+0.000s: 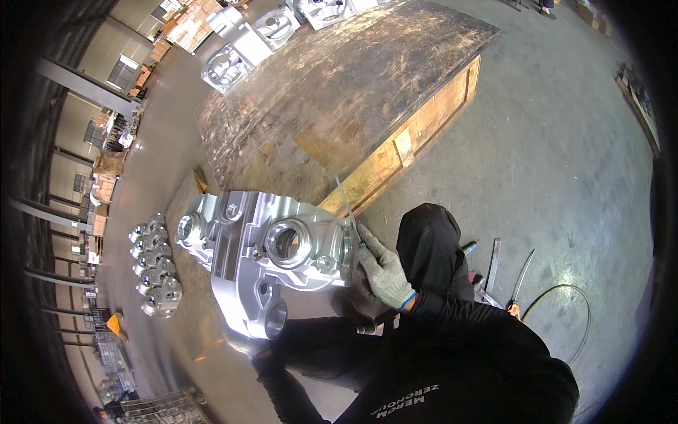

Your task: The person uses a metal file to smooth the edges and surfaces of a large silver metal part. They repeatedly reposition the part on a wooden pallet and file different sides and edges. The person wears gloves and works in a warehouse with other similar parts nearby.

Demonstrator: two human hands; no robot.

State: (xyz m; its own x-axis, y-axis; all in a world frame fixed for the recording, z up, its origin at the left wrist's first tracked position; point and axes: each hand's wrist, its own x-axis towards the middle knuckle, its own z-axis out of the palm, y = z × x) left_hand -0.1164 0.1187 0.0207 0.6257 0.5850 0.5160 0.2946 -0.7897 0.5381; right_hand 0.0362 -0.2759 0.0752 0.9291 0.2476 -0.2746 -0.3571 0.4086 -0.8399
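A large silver metal casting (pixel 233 283) with round bored openings and a slotted channel is directly in front of me, at the near end of the wooden bench. My right hand (pixel 385 275), in a grey knit glove with a blue cuff, is at the casting's right edge. Its fingers are closed around a thin, narrow, file-like metal tool (pixel 345 199), which points up and away along that edge. Below the casting's lower left end is my left hand (pixel 246 345), also gloved. The casting and my sleeve hide most of it, so its fingers do not show.
The dark-topped wooden bench (pixel 332 85) stretches away, with several silver castings (pixel 275 27) at its far left. More small castings (pixel 157 265) stand in a row at left. On the floor at right are a flat metal bar (pixel 493 265), a curved blade-like tool (pixel 523 274) and a looped hose (pixel 588 311).
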